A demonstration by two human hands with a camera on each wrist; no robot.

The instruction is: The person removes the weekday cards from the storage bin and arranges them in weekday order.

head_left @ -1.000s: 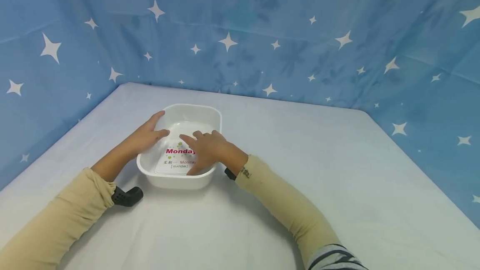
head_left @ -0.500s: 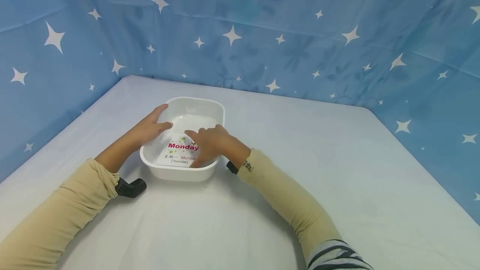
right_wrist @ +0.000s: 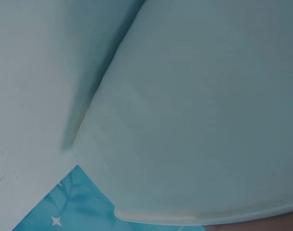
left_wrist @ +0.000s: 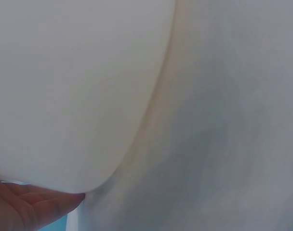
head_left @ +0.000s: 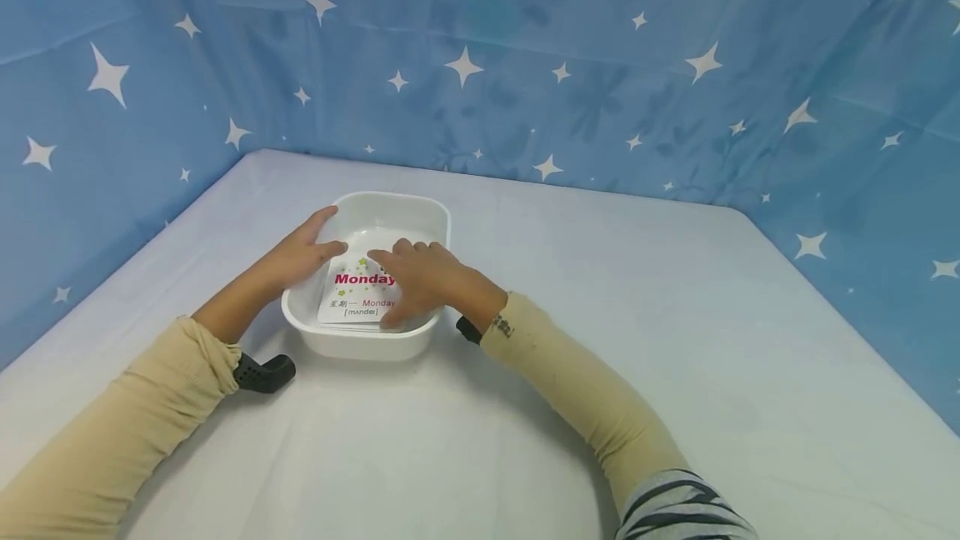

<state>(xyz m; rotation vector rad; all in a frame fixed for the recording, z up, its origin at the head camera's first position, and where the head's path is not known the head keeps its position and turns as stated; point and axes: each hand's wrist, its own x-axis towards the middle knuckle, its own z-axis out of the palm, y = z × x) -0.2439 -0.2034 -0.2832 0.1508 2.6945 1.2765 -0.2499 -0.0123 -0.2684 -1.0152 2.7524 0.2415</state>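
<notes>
Card (head_left: 356, 292) left of centre looks light, stiff, best pinched by its edges. Left grip (head_left: 298, 261) holds the tub (head_left: 367, 346) wall; whether right grip (head_left: 429, 278) pinches, I cannot tell.

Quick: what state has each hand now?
Left hand: holding the white basin by its rim.
Right hand: at the Monday card; whether gripping, cannot be told.

Glossy plastic is seen in the white rounded tub (head_left: 366, 347). The white rectangular card (head_left: 356, 292) is made of paper, the blue starred curtain (head_left: 427, 119) of cloth.
</notes>
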